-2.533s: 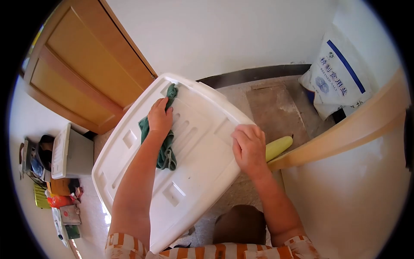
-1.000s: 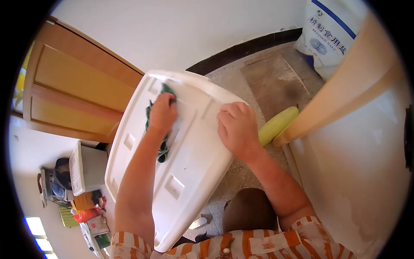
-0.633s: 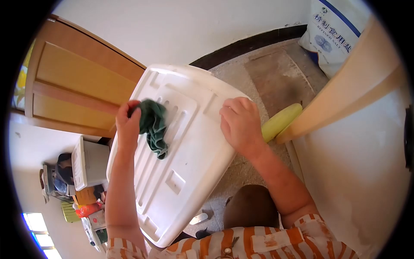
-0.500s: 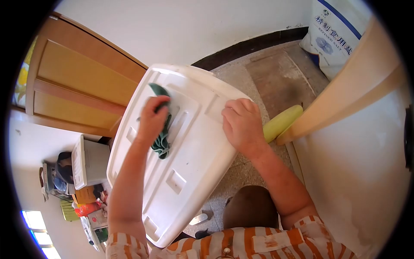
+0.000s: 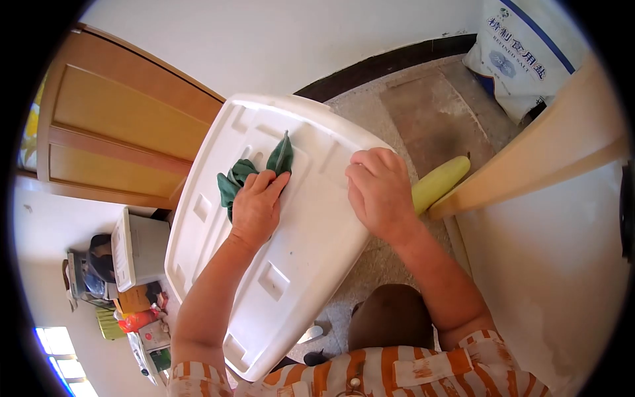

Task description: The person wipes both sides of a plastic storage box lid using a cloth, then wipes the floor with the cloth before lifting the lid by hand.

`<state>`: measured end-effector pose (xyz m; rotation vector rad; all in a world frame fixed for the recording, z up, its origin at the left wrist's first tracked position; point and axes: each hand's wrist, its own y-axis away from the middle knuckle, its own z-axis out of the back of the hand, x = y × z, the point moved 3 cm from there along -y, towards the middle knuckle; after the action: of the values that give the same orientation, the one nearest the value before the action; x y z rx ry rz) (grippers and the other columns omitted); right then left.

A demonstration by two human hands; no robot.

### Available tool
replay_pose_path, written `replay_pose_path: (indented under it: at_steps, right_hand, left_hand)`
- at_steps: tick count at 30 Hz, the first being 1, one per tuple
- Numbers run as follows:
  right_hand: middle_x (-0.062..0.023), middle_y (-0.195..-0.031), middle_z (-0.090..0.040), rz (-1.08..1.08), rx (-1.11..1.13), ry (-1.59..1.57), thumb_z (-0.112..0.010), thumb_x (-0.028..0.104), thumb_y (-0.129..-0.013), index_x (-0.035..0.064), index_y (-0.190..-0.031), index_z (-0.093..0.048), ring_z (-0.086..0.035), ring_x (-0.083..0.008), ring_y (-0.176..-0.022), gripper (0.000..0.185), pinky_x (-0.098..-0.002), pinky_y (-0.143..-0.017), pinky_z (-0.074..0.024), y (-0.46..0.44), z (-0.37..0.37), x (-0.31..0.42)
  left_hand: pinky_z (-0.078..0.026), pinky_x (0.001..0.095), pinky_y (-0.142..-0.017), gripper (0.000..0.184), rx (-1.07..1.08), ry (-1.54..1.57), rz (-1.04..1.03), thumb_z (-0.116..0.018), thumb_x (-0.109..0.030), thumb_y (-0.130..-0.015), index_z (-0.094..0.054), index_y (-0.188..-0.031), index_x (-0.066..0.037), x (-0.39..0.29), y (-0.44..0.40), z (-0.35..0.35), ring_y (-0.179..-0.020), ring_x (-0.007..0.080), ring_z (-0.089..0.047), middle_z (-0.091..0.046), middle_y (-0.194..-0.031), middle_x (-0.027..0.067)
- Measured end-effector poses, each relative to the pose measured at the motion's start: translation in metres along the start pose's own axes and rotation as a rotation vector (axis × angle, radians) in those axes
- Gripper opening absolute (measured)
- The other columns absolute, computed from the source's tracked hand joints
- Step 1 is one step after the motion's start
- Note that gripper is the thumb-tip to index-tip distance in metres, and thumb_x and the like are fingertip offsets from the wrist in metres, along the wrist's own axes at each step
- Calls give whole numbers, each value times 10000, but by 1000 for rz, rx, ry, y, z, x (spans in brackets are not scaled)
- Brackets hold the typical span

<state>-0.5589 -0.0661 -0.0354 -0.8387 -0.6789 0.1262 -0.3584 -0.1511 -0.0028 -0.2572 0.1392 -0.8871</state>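
Observation:
A large white plastic lid (image 5: 311, 218) with moulded ridges and recesses lies tilted in front of me. On its upper part my left hand (image 5: 258, 205) presses down a bunched green cloth (image 5: 280, 155), its fingers closed over it. Folds of the cloth stick out on both sides of the fingers, and one corner points away from me. My right hand (image 5: 380, 188) is closed around the lid's right edge, with the fingers curled on top. What lies beneath the lid is hidden.
A pale green gourd-like vegetable (image 5: 442, 184) lies right of the lid, beside a wooden edge (image 5: 529, 162). A white refined-salt sack (image 5: 519, 56) stands at the far right. Left are a wooden cabinet (image 5: 126, 126), a lidded storage box (image 5: 142, 245) and piled goods (image 5: 135, 321).
My left hand has moved right across the lid with the green cloth, which now lies bunched differently under the fingers. My right hand stays at the lid's edge.

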Motion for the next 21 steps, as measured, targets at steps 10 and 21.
replay_pose_path:
  at_steps: [10,21]
  right_hand:
    - [-54,-934,-561,4,33,42,-619,56,-707,59,-779,-569,-512,-244,-921,88,-384,-824,-401,-4,5,3]
    - [-48,-925,-556,-17,24,43,-627,60,-689,63,-769,-575,-510,-238,-926,96,-380,-831,-396,-1,-1,2]
  left_hand:
    - [-479,369,-633,287,51,-72,-7,-571,33,-689,-654,-926,-108,-1,-11,9,-775,247,-537,-547,-797,30]
    - [-469,378,-691,337,73,39,57,-558,62,-693,-649,-995,-60,4,41,20,-815,272,-535,-563,-888,70]
